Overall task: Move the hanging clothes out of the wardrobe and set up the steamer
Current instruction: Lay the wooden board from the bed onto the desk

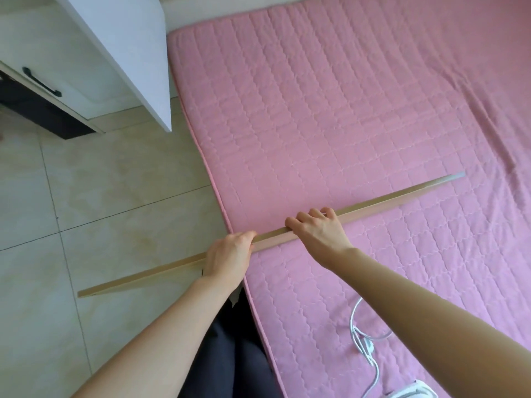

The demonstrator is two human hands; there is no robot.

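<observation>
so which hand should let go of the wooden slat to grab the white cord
Probably right: the right hand grips the slat over the mattress, nearer the cord; the left hand is at the edge.

The wooden strip (402, 196) is gripped on either side of its middle by the left hand (228, 259) and right hand (319, 234), both arms outstretched.

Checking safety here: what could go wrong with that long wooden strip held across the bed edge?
1. The left hand and right hand grip the wooden strip close together near its middle, so its long free ends could swing into the white door.
2. The white cord lies loose on the pink mattress beside the right arm; arm or strip might snag it.
</observation>
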